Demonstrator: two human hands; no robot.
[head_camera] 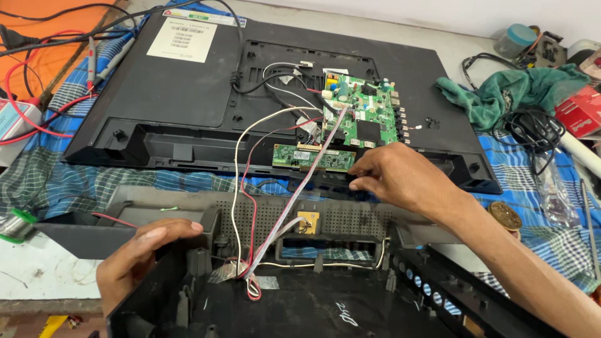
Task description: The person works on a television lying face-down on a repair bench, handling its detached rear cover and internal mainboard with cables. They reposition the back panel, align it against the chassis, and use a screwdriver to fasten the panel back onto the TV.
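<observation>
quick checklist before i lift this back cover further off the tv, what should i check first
1. Wire bundle from cover to boards: not ok, connected.
2. Flat ribbon cable from main board toward cover: not ok, attached.
3. Right hand at small strip board: not ok, fingers at its end.
4. Left hand gripping back cover edge: ok.
5. Slack in wires: cannot tell.
6. Panel resting flat on checked cloth: ok.

Loose wires (247, 188) and a flat ribbon cable (313, 169) cross the gap between the circuit boards (360, 116) and the near black cover (300, 310); the television's left back panel (169, 87) lies open.
</observation>
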